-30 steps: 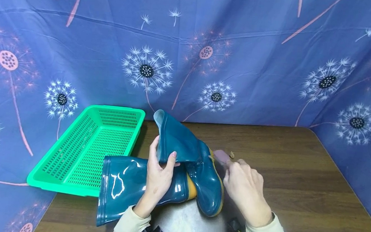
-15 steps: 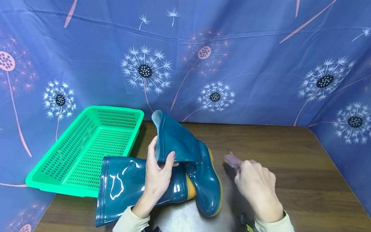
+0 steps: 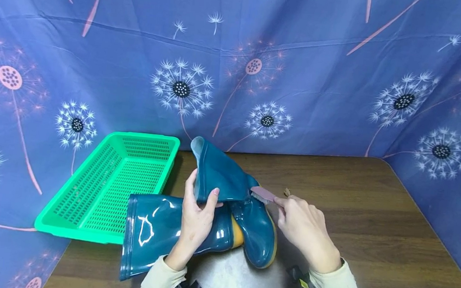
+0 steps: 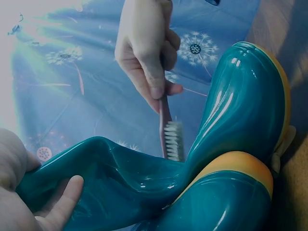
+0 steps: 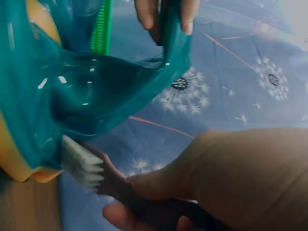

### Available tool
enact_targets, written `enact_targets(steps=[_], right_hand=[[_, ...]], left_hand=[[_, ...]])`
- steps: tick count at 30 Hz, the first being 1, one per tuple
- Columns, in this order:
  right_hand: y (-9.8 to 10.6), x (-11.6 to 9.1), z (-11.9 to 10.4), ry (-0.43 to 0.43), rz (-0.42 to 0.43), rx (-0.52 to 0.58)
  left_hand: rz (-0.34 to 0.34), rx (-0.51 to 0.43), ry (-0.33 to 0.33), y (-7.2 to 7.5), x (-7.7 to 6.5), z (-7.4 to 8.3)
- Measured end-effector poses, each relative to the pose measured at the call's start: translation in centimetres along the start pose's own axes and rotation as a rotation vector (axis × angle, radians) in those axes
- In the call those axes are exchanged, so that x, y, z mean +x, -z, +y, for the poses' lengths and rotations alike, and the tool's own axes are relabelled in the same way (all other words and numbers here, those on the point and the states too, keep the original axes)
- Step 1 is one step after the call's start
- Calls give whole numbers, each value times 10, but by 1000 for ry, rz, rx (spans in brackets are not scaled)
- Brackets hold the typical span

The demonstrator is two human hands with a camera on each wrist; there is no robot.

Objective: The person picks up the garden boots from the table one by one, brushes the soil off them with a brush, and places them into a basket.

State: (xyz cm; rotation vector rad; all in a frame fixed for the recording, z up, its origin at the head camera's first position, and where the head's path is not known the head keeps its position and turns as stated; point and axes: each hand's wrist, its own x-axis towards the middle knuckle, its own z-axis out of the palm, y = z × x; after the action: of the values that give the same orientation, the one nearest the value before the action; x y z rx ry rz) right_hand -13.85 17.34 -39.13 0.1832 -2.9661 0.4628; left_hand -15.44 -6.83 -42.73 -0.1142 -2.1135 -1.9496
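Note:
My left hand grips the top edge of a teal rubber boot, thumb on the outside of the shaft. This boot leans across a second teal rubber boot lying on its side; both have yellow soles. In my right hand is a pinkish scrub brush, held by its handle. Its white bristles are at the ankle bend of the upper boot in the left wrist view. From the right wrist view, the brush head appears against or very near the boot; contact is hard to tell.
A green plastic basket with slotted walls stands at the left, close to the lying boot. A small brown scrap shows on the wooden table behind my right hand. Blue dandelion-print cloth hangs behind the table.
The brush in my right hand went from the sole side of the upper boot out to the right, then back left to the ankle. My left hand and both boots stayed nearly still.

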Motion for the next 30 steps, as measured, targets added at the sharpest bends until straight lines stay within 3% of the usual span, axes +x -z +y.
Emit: enact_targets(steps=[9, 18, 24, 30], right_hand=[[13, -3, 25, -92, 90, -7], [24, -9, 39, -68, 113, 33], [29, -15, 54, -49, 153, 24], [26, -20, 63, 56, 229, 78]], left_hand=[[-17, -8, 2, -6, 3, 5], [-57, 10, -10, -18, 12, 22], [-118, 194, -82, -32, 23, 41], [-168, 418, -94, -56, 28, 57]])
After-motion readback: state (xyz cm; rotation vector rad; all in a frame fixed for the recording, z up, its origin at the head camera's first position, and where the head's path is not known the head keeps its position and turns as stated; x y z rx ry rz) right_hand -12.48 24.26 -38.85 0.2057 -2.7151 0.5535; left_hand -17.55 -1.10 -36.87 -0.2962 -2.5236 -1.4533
